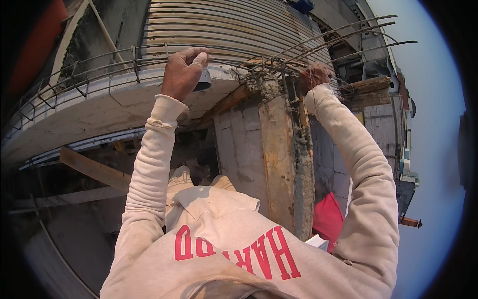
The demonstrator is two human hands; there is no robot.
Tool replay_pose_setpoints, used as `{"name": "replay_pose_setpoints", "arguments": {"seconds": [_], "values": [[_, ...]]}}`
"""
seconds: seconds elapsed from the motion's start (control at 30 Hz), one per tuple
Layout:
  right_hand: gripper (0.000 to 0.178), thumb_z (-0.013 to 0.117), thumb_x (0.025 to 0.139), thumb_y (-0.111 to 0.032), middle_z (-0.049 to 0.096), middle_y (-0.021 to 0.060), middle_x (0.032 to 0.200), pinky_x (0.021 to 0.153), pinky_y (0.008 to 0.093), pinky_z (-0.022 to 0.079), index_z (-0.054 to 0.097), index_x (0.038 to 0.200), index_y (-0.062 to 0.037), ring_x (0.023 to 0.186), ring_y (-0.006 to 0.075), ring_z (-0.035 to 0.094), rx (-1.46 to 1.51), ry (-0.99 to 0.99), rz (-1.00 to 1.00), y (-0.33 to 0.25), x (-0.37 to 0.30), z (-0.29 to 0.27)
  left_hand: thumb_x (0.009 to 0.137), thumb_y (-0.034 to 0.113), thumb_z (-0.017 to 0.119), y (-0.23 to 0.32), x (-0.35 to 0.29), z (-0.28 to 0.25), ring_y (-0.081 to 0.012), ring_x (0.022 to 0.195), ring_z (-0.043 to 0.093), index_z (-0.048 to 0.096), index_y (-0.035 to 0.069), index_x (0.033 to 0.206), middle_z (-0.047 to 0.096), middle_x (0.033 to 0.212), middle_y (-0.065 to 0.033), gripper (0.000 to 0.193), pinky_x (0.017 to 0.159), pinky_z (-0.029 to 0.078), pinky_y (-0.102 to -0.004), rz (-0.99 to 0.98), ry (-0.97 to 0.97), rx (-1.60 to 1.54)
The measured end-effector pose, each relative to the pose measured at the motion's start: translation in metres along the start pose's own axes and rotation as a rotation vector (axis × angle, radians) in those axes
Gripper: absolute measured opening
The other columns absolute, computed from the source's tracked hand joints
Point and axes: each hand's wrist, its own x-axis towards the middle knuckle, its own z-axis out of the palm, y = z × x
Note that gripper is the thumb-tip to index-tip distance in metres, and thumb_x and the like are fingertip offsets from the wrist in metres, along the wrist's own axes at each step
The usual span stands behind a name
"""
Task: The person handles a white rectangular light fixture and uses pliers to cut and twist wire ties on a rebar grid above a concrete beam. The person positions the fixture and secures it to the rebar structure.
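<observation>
My left hand (183, 72) is raised and closed around a small grey cylindrical object (203, 80), held against the curved rebar cage (99, 67) that runs along a concrete beam (89, 107). My right hand (313, 75) is also raised, its fingers closed on the rebar (298, 62) where long bars stick out above a rusty formwork column (279, 164). Thin wire shows at that hand. Both arms wear cream hoodie sleeves.
Grey block wall (239, 144) stands beside the column. A wooden plank (94, 170) slants at lower left. A red bag (328, 217) lies at lower right. Corrugated sheeting (224, 25) rises behind the beam. Buildings (406, 179) and open sky are at the right.
</observation>
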Motion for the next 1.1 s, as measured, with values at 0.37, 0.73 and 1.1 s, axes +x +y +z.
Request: {"name": "replay_pose_setpoints", "arguments": {"seconds": [0.37, 0.73, 1.1], "values": [[0.025, 0.071, 0.091, -0.023, 0.066, 0.0092, 0.065, 0.084, 0.0331, 0.053, 0.074, 0.083, 0.0000, 0.066, 0.0182, 0.066, 1.439, -0.972, 0.264, 0.029, 0.016, -0.048, 0.100, 0.053, 0.040, -0.036, 0.091, -0.142, -0.0311, 0.124, 0.063, 0.072, 0.019, 0.127, 0.071, 0.126, -0.0150, 0.055, 0.116, 0.039, -0.0441, -0.183, 0.417, 1.293], [0.037, 0.076, 0.076, -0.020, 0.071, 0.0212, 0.096, 0.084, 0.0516, 0.056, 0.065, 0.107, -0.0014, 0.098, 0.0417, 0.069, 0.484, 0.041, -0.051, 0.009, -0.019, -0.058, 0.098, 0.051, 0.042, -0.049, 0.078, -0.146, -0.0297, 0.119, 0.065, 0.073, -0.002, 0.119, 0.073, 0.115, -0.0246, 0.064, 0.123, 0.026, -0.0397, -0.133, 0.560, 1.057], [0.023, 0.066, 0.085, -0.020, 0.070, 0.0120, 0.099, 0.072, 0.0450, 0.059, 0.065, 0.099, -0.0019, 0.094, 0.0267, 0.072, 0.030, 0.007, -0.137, 0.015, 0.036, 0.025, 0.099, 0.050, 0.040, -0.051, 0.083, -0.155, -0.0260, 0.113, 0.068, 0.075, 0.001, 0.112, 0.075, 0.108, -0.0203, 0.062, 0.121, 0.026, -0.0380, -0.147, 0.522, 1.077]]}}
